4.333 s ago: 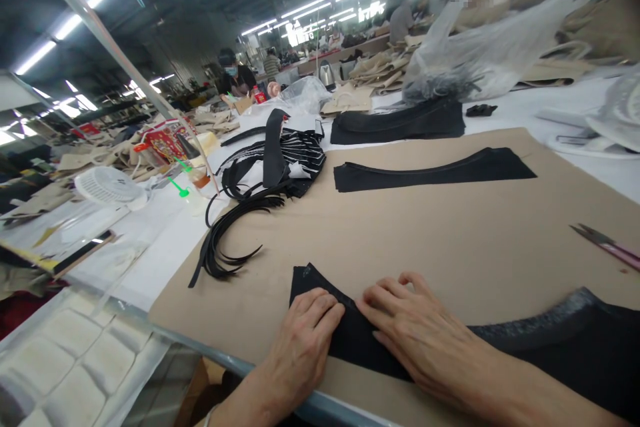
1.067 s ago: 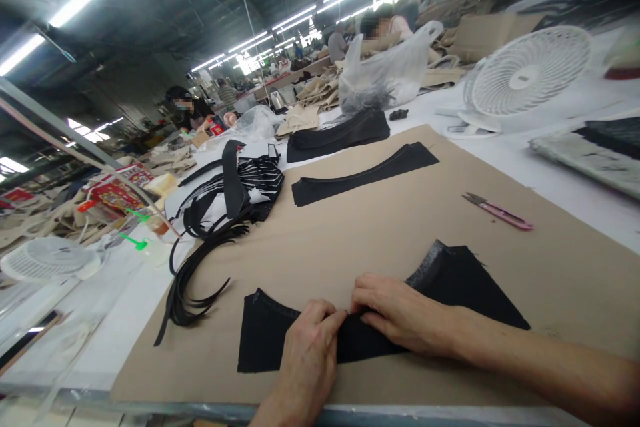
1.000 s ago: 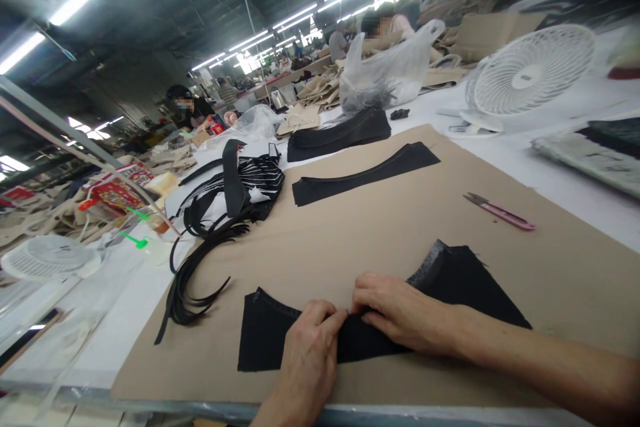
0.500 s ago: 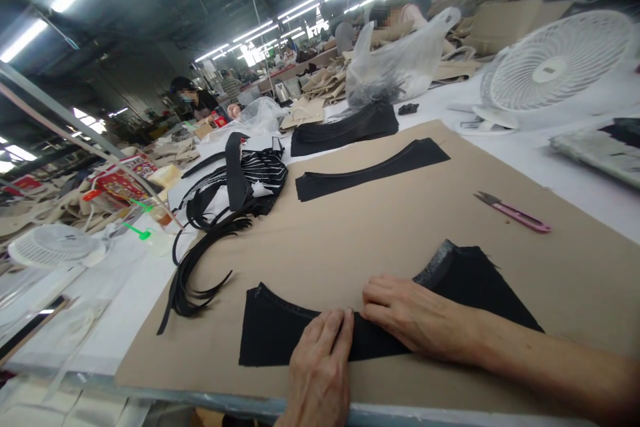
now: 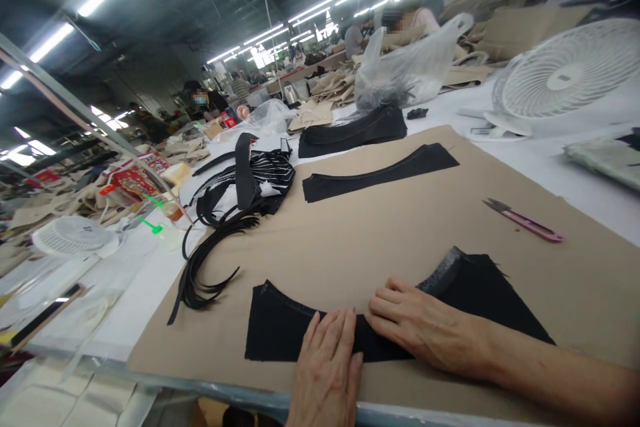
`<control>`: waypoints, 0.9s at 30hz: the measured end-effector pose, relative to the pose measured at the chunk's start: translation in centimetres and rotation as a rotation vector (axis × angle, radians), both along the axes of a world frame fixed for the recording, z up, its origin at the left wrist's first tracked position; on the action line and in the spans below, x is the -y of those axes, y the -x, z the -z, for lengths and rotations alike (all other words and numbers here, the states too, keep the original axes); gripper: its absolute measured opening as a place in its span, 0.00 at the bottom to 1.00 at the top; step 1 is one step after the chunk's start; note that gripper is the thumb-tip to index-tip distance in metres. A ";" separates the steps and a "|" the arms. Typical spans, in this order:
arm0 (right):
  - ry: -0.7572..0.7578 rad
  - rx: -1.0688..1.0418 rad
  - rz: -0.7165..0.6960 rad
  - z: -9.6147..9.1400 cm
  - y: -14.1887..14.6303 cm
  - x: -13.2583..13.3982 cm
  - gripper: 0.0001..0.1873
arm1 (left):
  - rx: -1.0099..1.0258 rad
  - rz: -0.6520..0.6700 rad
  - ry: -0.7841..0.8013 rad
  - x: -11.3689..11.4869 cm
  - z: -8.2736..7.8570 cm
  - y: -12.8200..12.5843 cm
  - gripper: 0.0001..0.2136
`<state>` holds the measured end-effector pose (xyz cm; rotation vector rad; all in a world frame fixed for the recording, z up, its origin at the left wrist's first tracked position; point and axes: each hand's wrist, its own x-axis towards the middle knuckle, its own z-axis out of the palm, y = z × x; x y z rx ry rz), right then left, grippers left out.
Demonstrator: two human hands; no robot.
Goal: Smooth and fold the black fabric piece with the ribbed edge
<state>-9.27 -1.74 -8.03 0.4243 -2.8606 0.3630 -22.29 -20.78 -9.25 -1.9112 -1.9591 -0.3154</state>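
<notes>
A black fabric piece (image 5: 275, 330) with a curved, folded upper edge lies on the brown board (image 5: 350, 240) in front of me. My left hand (image 5: 327, 363) rests flat on its middle, fingers stretched out and fingertips at the curved edge. Just right of it, my right hand (image 5: 425, 323) has its fingers bent and pinched together at the same edge. Between the right hand and the right end, a greyish band (image 5: 443, 272) shows along the curve. Both hands cover the middle of the edge.
Farther back lie another curved black piece (image 5: 380, 173) and a black stack (image 5: 353, 133). Pink-handled thread snips (image 5: 525, 220) lie at right, black strips (image 5: 193, 280) at left. Fans (image 5: 560, 80), a plastic bag (image 5: 410, 73) and green-tipped bottles (image 5: 163, 233) stand around the board.
My left hand's fingers have straightened and its thumb now shows out to the side. The right hand stays at the folded edge. The whole view has shifted slightly.
</notes>
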 end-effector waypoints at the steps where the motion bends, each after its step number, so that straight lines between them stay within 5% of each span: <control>1: -0.007 -0.003 0.000 0.0 0.0 0.1 0.08 | 0.012 -0.017 -0.017 -0.2 0.1 -0.3 0.19; 10: -0.019 -0.031 0.013 -0.3 -0.6 0.8 0.10 | 0.114 -0.101 -0.187 1.2 3.9 -1.7 0.19; 17: 0.000 0.009 0.023 -0.2 -0.9 1.1 0.09 | 0.375 -0.220 -0.128 2.1 2.0 -0.8 0.18; 23: 0.003 -0.044 0.045 0.2 -1.0 1.1 0.13 | 0.361 -0.226 -0.075 1.1 1.1 -1.4 0.18; 27: 0.016 -0.260 0.021 1.9 -0.8 1.3 0.17 | 0.301 -0.179 0.068 2.1 -0.1 -1.3 0.18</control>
